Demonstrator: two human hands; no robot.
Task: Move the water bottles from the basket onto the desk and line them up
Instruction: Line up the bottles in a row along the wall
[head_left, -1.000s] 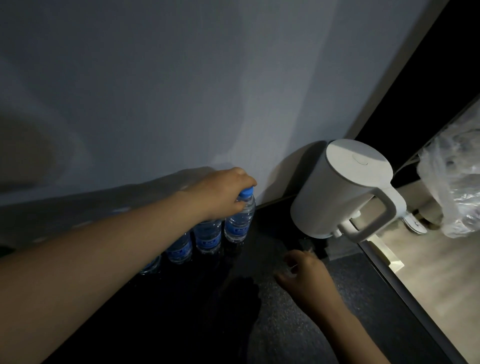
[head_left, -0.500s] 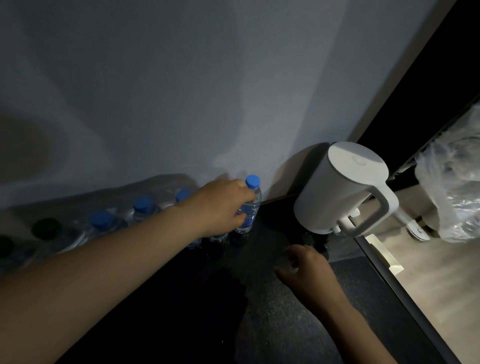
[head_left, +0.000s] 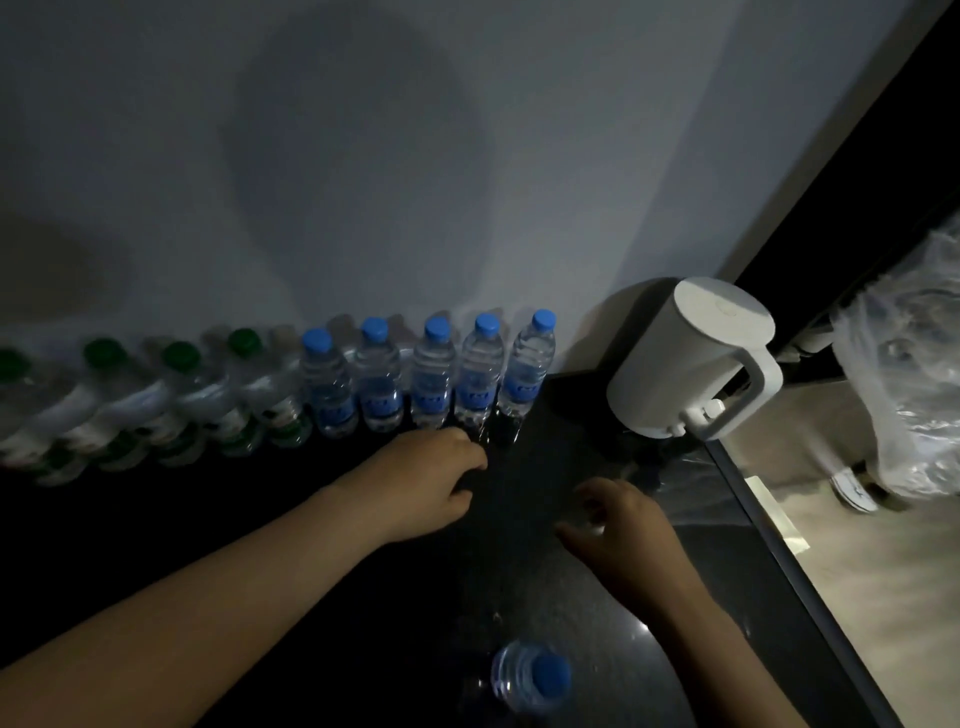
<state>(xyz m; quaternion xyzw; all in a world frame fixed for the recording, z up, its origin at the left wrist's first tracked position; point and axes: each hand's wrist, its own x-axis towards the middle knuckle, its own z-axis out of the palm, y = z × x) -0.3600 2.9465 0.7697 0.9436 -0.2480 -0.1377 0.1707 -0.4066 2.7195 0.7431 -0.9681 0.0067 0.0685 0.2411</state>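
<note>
Several clear water bottles stand in a row against the wall on the dark desk (head_left: 545, 519): blue-capped ones (head_left: 431, 374) to the right, green-capped ones (head_left: 171, 395) to the left. The rightmost blue-capped bottle (head_left: 527, 369) stands free at the row's end. My left hand (head_left: 426, 480) hovers just in front of the row with fingers loosely curled, holding nothing. My right hand (head_left: 618, 530) rests low over the desk, fingers relaxed and empty. One more blue-capped bottle (head_left: 532, 678) stands alone near the bottom edge of the view. No basket shows.
A white electric kettle (head_left: 691, 358) stands at the desk's right corner, close to the row's end. The desk's right edge (head_left: 769, 535) runs diagonally, with pale floor beyond. A crumpled clear plastic bag (head_left: 904, 384) hangs at the far right.
My left hand let go of the rightmost bottle's cap and drew back toward me. The view tilted, so the whole row and a lone near bottle now show.
</note>
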